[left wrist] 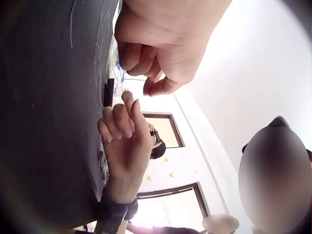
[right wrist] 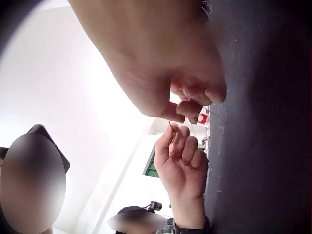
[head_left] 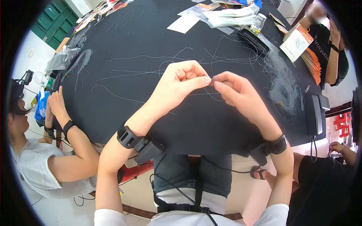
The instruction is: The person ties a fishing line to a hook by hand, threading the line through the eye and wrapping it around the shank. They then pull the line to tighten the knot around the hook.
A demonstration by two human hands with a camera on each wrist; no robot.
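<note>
Above the middle of the black table (head_left: 124,45), my left hand (head_left: 184,79) pinches a thin grey cord (head_left: 213,96) between thumb and forefinger, its other fingers curled in. Just to the right, my right hand (head_left: 235,88) pinches the same spot with thumb and fingertips. The two sets of fingertips nearly meet, and the cord loops down below them. In the left wrist view the right hand (left wrist: 124,141) faces the left one (left wrist: 165,53). The pinched cord end is mostly hidden by the fingers. Several more cords (head_left: 124,71) lie stretched across the table beyond the hands.
A tangled coil of clear line (head_left: 283,96) lies to the right, with a black case (head_left: 253,40) and a glass jar (head_left: 258,23) behind it. White plastic bags (head_left: 232,18) lie at the back. People sit at left (head_left: 71,165) and right, near orange cards (head_left: 313,64).
</note>
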